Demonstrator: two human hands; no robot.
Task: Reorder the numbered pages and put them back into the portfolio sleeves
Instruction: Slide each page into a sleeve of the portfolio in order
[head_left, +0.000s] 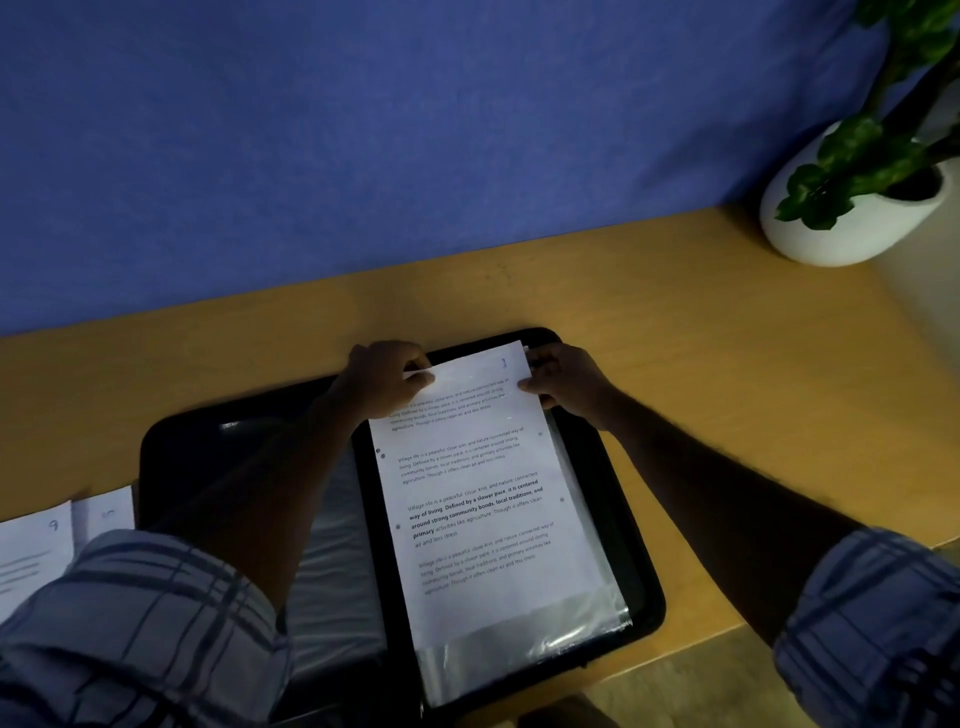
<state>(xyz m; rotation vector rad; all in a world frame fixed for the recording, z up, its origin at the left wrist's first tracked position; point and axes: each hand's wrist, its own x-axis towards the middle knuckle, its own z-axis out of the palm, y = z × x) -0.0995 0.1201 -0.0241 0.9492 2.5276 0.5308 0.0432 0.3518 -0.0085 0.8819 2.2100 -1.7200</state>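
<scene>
An open black portfolio (644, 587) lies on the wooden desk in front of me. A printed white page (483, 499) rests on the right half, partly inside a clear plastic sleeve (545, 644) whose empty lower end shows below the paper. My left hand (384, 379) pinches the page's top left corner. My right hand (566, 384) pinches its top right corner, beside a handwritten number. More clear sleeves (332, 582) lie on the portfolio's left half, partly hidden by my left arm.
Loose numbered pages (36, 545) lie at the left edge of the desk (675, 312), one marked 9. A white pot with a green plant (847, 197) stands at the back right. A blue partition wall runs behind the desk.
</scene>
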